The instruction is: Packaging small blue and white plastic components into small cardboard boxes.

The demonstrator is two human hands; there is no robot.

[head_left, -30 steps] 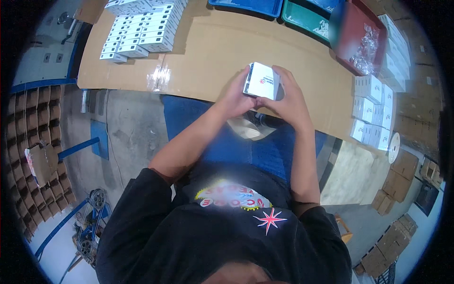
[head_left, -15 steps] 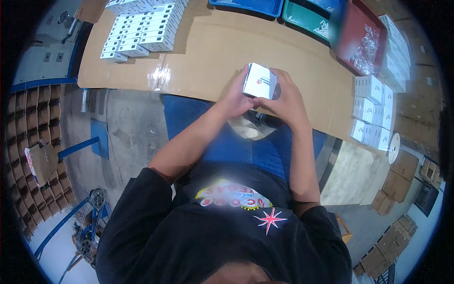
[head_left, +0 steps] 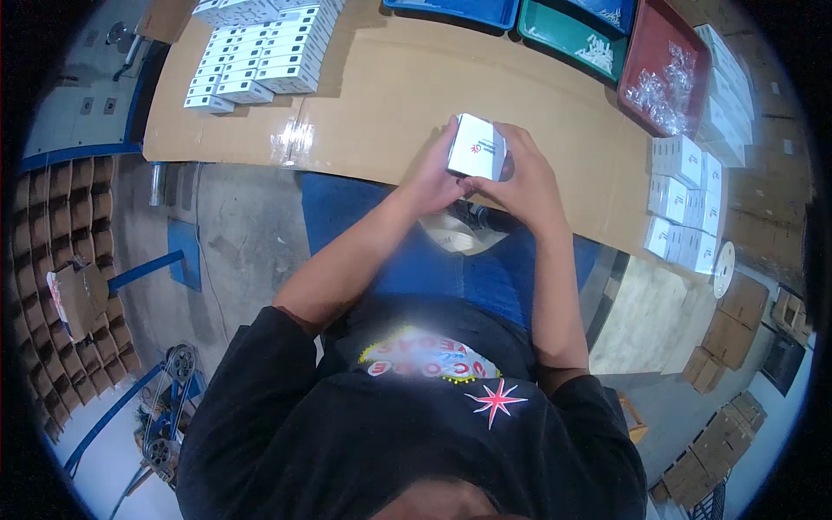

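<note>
A small white box is held between both my hands just above the near edge of the cardboard-covered table. My left hand grips its left side, fingers curled under it. My right hand wraps its right side and lower end. The box's white top face points up at the camera, tilted slightly. Both forearms rise from my lap to the table edge.
Rows of white boxes lie at the table's far left. More white boxes are stacked at the right. A red tray with clear bags, a green bin and a blue bin line the far edge.
The box and both hands have stayed almost in place; the box has turned very slightly in my fingers.
</note>
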